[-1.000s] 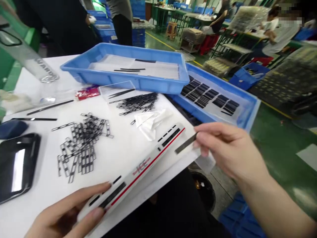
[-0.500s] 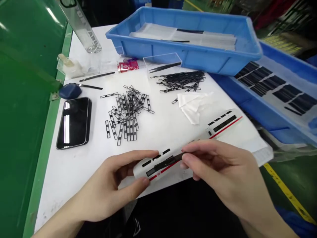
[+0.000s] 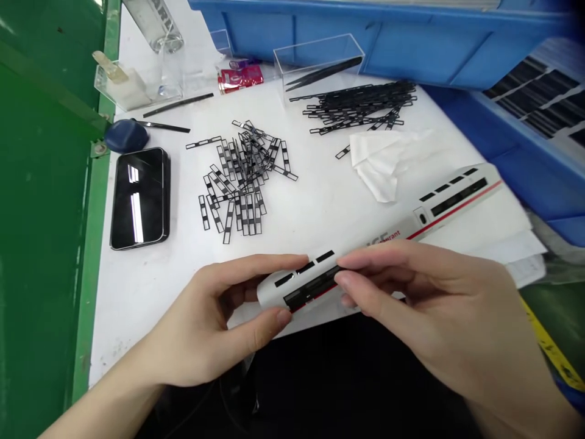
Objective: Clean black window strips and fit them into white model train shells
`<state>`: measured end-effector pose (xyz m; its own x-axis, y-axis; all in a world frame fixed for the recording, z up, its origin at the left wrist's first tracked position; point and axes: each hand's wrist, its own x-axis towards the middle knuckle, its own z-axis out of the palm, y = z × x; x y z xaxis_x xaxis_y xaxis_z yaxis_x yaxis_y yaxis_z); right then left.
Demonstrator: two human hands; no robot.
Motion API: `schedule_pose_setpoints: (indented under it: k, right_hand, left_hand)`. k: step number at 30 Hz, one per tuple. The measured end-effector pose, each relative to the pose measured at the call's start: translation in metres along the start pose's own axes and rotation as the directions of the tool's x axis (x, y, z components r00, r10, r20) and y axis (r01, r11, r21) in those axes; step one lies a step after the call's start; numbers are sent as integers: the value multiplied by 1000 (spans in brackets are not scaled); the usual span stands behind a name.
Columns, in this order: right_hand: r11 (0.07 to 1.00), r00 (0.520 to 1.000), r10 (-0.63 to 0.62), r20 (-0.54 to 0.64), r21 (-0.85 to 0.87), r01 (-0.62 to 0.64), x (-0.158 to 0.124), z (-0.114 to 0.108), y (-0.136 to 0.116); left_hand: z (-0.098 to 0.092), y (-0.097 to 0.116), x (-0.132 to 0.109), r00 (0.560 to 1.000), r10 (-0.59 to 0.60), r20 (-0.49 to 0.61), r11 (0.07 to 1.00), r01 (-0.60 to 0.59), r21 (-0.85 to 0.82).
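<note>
**Black strip [image 3: 315, 285] held to a white model train body [image 3: 457, 198]**

A white-topped workbench [image 3: 137, 305] is flanked by two blue plastic trays, one [image 3: 365, 30] behind it and one [image 3: 516, 164] to its right. On the bench are one black phone [image 3: 139, 198], one crumpled white tissue [image 3: 379, 164] and two heaps of black slotted strips [image 3: 242, 183], too tangled to be counted. Three stray strips [image 3: 164, 127] are lying apart from the heaps. One clear box [image 3: 292, 67] holding one pair of tweezers [image 3: 324, 72] is placed at the back, near one red packet [image 3: 240, 78]. The model train body is held across the front of the bench, its near end grasped by the left hand [image 3: 205, 323], thumb below and fingers above. The black strip is pinched against its window area by the right hand [image 3: 439, 305].
</note>
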<state>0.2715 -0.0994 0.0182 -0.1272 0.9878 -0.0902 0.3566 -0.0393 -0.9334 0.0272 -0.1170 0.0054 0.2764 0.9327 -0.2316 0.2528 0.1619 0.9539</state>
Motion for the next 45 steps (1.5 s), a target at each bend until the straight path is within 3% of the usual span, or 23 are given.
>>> schedule_pose_setpoints:
  k: [13,19,22,26,30,34,39,45]
  right_hand:
    - [997,997,-63,34,-51,64,2,2,-2]
    - [987,993,-86,81,-129,96,2,2,-3]
    - [985,996,-92,5,-148,92,-3,5,-1]
    - [999,982,-25,-190,27,30,-20,14,4]
    - [933,996,63,-56,359,-39,-27,30,4]
    - [817,994,75,77,566,-106,-19,39,-2]
    - [731,973,79,217,651,-204,-12,38,-6]
    - [727,975,67,211,659,-193,-11,42,-1]
  left_hand:
    - [4,4,3,999,29,39,999,-28,-46]
    - [13,12,8,998,8,-61,999,-11,-47]
    - [16,13,7,994,11,-110,997,-19,-73]
    - [25,8,-1,972,43,-230,978,-88,-188]
    - [43,1,-9,952,77,-295,922,-180,-343]
    - [53,-3,-11,933,172,-315,913,-271,-304]
    - [50,-5,-10,945,209,-253,925,-275,-263]
    - [49,-5,-11,977,129,-171,941,-175,-289]
